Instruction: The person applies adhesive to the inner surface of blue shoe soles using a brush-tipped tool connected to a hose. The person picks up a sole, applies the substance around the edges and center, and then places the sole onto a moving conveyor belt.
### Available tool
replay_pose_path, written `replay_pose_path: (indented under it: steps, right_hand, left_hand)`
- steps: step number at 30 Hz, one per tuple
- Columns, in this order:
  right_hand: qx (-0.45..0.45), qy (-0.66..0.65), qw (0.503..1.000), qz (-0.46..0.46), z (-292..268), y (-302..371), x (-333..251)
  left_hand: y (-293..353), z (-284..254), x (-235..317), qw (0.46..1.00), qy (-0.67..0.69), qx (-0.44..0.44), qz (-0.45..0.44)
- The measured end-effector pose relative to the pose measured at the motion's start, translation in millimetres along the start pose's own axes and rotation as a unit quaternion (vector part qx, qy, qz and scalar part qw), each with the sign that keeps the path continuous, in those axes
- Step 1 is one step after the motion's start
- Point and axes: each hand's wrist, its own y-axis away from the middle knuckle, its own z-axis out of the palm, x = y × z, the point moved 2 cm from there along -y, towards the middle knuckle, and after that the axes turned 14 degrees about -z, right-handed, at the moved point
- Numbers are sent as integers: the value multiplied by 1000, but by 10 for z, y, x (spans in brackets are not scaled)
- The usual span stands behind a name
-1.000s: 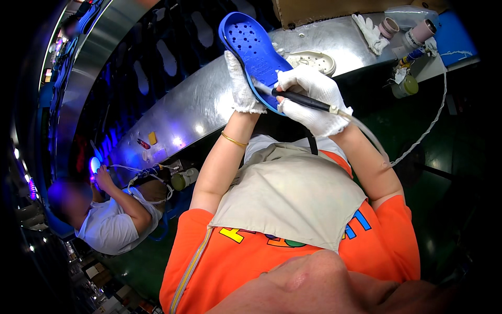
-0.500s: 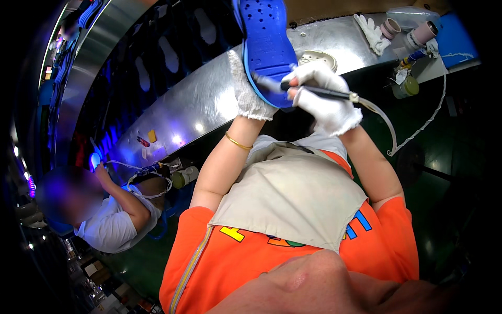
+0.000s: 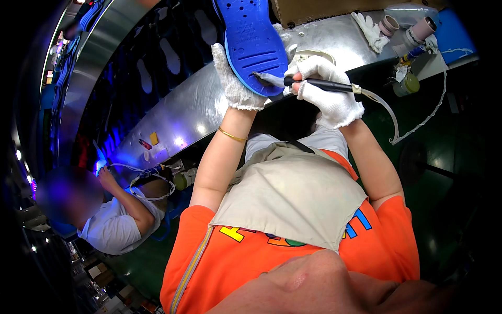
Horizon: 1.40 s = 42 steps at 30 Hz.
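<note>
A blue shoe sole point(image 3: 256, 47) with small holes and grooves lies across my gloved left hand point(image 3: 236, 86), over the bench. The thumb lies along the sole's left edge, and the fingertips show past its right edge; the palm is hidden underneath. In a white glove, my right hand point(image 3: 329, 104) is closed round the black handle of a brush point(image 3: 325, 85) with a pale hose at its rear end. The brush's tip touches the sole's near rounded end, below the grooves. A pale clog point(image 3: 319, 53) sits on the bench behind my right hand, partly hidden.
The metal bench point(image 3: 193, 104) curves from lower left to upper right. At its right end are a white glove point(image 3: 370, 34), a tape roll point(image 3: 388, 25) and a green-lidded jar point(image 3: 407, 85). The hose hangs right of my arm. A co-worker point(image 3: 120, 220) sits at left.
My left hand and the sole have moved left, and the fingertips now show past the sole's right edge. The brush tip is now farther in from the sole's left edge.
</note>
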Motion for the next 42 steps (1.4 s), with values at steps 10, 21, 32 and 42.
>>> replay_pose_path:
  steps: [10,21,32,42]
  right_hand:
    - [-57,37,998,-12,-94,-63,-24]
    - [-73,46,996,-23,-41,-33,-161]
    - [-223,155,960,-68,-47,-218,39]
    - [-249,196,948,-14,-203,-317,-44]
  left_hand:
    - [-47,-4,137,998,-63,18,-26]
    - [-55,-114,316,990,20,-72,-120]
    - [-179,-10,367,960,-157,100,-209]
    - [-222,89,322,900,-271,150,-307]
